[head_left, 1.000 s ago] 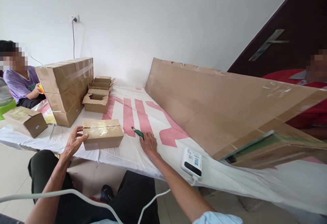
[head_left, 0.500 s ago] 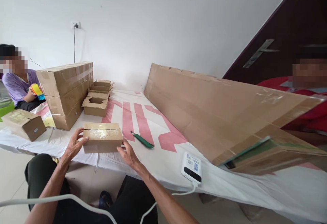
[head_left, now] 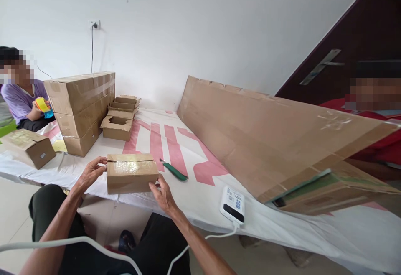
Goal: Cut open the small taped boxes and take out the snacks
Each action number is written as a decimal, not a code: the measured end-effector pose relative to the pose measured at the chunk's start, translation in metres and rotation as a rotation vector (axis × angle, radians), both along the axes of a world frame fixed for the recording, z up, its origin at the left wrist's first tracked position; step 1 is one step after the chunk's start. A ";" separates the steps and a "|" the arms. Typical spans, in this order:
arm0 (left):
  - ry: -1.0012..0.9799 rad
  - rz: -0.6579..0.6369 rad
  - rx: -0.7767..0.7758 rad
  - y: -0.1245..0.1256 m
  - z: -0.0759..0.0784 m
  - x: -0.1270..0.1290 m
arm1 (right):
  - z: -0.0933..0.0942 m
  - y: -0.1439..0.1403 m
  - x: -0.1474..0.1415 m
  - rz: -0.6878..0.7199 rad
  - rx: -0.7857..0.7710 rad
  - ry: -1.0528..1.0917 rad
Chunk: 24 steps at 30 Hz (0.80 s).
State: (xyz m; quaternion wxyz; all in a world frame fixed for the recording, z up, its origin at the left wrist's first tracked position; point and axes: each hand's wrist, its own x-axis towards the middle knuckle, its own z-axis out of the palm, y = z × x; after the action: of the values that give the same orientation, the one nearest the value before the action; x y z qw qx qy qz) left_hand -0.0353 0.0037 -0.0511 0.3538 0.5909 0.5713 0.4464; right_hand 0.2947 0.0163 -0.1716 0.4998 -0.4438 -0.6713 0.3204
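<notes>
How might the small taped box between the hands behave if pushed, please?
The box would probably keep its shape, as its cardboard faces look flat. It seems unlikely to roll or tip, being square-edged and longer than it is tall. Weight is hard to judge: the taped top hides any contents.

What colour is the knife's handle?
The knife's handle is dark green, clearest in the head view.

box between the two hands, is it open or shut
Shut: the box's top flaps lie flat, with shiny tape across them. Whether the tape is cut, I cannot tell.
</notes>
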 end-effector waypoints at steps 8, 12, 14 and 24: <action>-0.038 -0.021 -0.019 0.003 -0.004 0.003 | -0.008 0.000 -0.005 -0.059 0.083 -0.056; -0.114 -0.088 -0.009 0.001 -0.002 0.004 | -0.012 0.000 -0.008 -0.080 0.122 -0.094; -0.152 -0.130 -0.018 0.000 0.000 0.005 | -0.013 -0.001 -0.010 -0.079 0.138 -0.109; -0.049 -0.190 0.093 0.009 0.000 -0.004 | -0.002 -0.002 0.000 0.011 0.144 -0.119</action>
State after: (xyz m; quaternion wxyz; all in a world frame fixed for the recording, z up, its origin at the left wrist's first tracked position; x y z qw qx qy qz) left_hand -0.0389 0.0123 -0.0512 0.3804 0.6473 0.4824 0.4511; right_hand 0.2944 0.0140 -0.1735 0.4880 -0.4210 -0.7236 0.2472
